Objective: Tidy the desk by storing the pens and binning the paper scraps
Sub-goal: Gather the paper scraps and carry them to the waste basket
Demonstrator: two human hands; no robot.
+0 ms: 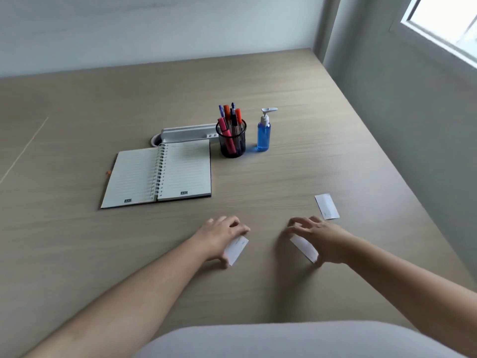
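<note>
Several pens and markers [230, 117] stand upright in a black mesh pen cup [232, 143] at the desk's middle. Three white paper scraps lie near the front. My left hand [219, 235] rests over one scrap [236, 249], fingers and thumb pinching its ends. A second scrap [304, 248] lies under my right hand [318, 237], fingers at its far end and thumb at its near end. The third scrap [327, 206] lies free, just beyond my right hand. No bin is in view.
An open spiral notebook [158, 173] lies left of the cup, with a white cable-port cover [187, 134] behind it. A blue sanitizer pump bottle [264, 133] stands right of the cup. The wooden desk [309, 164] meets walls at the back and right.
</note>
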